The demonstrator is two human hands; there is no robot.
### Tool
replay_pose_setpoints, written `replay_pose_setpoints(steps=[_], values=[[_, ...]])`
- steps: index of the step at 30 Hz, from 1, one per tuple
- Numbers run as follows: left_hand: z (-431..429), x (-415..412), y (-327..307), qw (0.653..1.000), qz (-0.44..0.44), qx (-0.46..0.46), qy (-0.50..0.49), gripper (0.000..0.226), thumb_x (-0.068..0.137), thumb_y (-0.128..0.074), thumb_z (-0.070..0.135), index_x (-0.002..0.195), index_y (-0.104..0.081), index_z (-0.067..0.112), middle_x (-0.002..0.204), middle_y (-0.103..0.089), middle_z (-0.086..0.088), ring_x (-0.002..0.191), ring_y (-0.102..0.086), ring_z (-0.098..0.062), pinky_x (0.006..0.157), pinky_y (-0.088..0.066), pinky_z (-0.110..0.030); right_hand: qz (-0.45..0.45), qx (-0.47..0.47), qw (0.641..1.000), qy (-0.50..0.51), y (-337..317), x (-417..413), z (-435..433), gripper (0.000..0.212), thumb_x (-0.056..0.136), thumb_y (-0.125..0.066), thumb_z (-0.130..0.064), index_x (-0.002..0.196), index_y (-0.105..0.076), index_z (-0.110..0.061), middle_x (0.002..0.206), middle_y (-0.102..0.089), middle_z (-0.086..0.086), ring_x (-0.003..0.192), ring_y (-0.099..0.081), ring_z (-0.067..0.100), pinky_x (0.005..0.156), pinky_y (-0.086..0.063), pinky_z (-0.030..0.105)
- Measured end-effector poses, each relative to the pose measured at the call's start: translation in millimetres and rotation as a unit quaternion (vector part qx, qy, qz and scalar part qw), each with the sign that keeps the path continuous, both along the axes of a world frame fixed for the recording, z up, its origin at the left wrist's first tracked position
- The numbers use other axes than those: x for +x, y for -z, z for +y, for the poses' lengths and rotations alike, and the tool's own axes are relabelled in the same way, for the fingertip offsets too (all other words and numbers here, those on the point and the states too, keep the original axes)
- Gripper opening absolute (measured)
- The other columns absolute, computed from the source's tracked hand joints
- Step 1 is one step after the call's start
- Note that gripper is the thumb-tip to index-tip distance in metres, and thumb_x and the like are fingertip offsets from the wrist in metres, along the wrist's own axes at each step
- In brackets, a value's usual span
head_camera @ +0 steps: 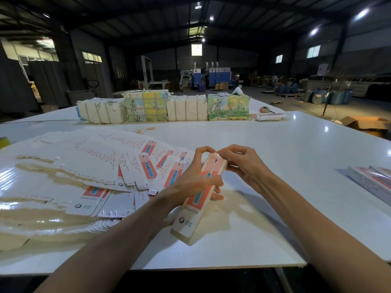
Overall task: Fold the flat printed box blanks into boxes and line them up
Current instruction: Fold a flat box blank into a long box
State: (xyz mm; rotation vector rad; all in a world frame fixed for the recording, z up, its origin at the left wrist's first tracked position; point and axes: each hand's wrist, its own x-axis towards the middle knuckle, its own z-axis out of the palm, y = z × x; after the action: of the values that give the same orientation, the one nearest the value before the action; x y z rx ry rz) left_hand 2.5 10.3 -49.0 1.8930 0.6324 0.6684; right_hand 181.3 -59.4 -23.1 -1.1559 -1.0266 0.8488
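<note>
Glossy white table (275, 144); glossy printed cardboard blanks (118, 166); smooth card box (196, 199).

Hall: large industrial shed; dark pitched roof (127, 20) on steel trusses; bright ceiling lamps (362, 13) at right and centre; translucent roof panel (196, 30) near the ridge.
Far gable wall (232, 58): dark; one lit square window (196, 49) high at centre.
Right wall windows (313, 51): two, daylight behind; left wall windows (91, 57): a lit row.
Machinery: blue-and-white machines (213, 76) against the far wall; white upright frame (146, 70) to their left.
Floor (296, 106): grey concrete; blue drums (336, 96) on pallets at right; open cardboard carton (368, 123) near the table's right edge.
Table (285, 149): large, white, glossy; lamp reflections on its surface.
</note>
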Motion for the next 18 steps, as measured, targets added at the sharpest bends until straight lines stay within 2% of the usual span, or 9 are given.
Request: replay_pose_setpoints(steps=[3, 7, 10, 14, 18], values=[[0.6, 0.2, 0.0, 1.000, -0.009, -0.012, -0.011, 0.086, 0.074, -0.090, 0.023, 0.126, -0.034, 0.062, 0.097, -0.068, 0.006, 0.076, -0.080, -0.022, 0.057, -0.062, -0.029, -0.009, -0.004, 1.000, -0.018, 0.9, 1.4, -0.1, 0.021, 0.099, -0.068, -0.006, 0.087, -0.085, -0.010, 0.099, -0.081, 0.013, 0.093, -0.079, 0.024, 0.071, -0.063, 0.028], [3.4, -2.7, 1.6, 0.999, -0.024, -0.016, -0.033, 0.086, 0.078, -0.087, 0.023, 0.127, -0.032, 0.067, 0.115, -0.061, 0.001, 0.081, -0.079, -0.017, 0.060, -0.063, -0.028, -0.015, -0.010, 0.999, -0.049, 6.6, -4.2, 2.1, 0.022, 0.104, -0.065, -0.021, 0.110, -0.084, -0.011, 0.110, -0.080, 0.009, 0.106, -0.075, 0.019, 0.081, -0.062, 0.029], [6.6, -2.5, 2.8, 0.998, -0.034, -0.041, -0.038, 0.080, 0.079, -0.086, 0.019, 0.124, -0.037, 0.064, 0.113, -0.063, -0.006, 0.080, -0.080, -0.023, 0.060, -0.064, -0.033, -0.015, -0.001, 0.999, -0.051, 10.3, -9.9, 3.9, 0.021, 0.102, -0.069, -0.018, 0.119, -0.078, -0.008, 0.111, -0.080, 0.009, 0.105, -0.076, 0.020, 0.085, -0.063, 0.031], [5.6, -1.0, 2.8, 0.997, -0.041, -0.042, -0.051, 0.082, 0.074, -0.086, 0.018, 0.123, -0.038, 0.063, 0.108, -0.066, -0.009, 0.078, -0.080, -0.025, 0.060, -0.064, -0.034, -0.034, 0.023, 0.999, 0.020, 14.8, -15.0, 4.9, 0.019, 0.097, -0.076, -0.013, 0.113, -0.074, -0.003, 0.102, -0.082, 0.010, 0.099, -0.079, 0.023, 0.089, -0.065, 0.035], [4.7, -2.6, 2.1, 0.997, -0.033, -0.034, -0.055, 0.084, 0.075, -0.085, 0.021, 0.123, -0.035, 0.067, 0.108, -0.066, -0.003, 0.078, -0.080, -0.021, 0.059, -0.063, -0.030, -0.054, 0.044, 0.997, 0.029, 16.7, -14.7, 3.9, 0.019, 0.095, -0.078, -0.015, 0.111, -0.078, -0.006, 0.102, -0.082, 0.008, 0.099, -0.079, 0.024, 0.086, -0.065, 0.034]])
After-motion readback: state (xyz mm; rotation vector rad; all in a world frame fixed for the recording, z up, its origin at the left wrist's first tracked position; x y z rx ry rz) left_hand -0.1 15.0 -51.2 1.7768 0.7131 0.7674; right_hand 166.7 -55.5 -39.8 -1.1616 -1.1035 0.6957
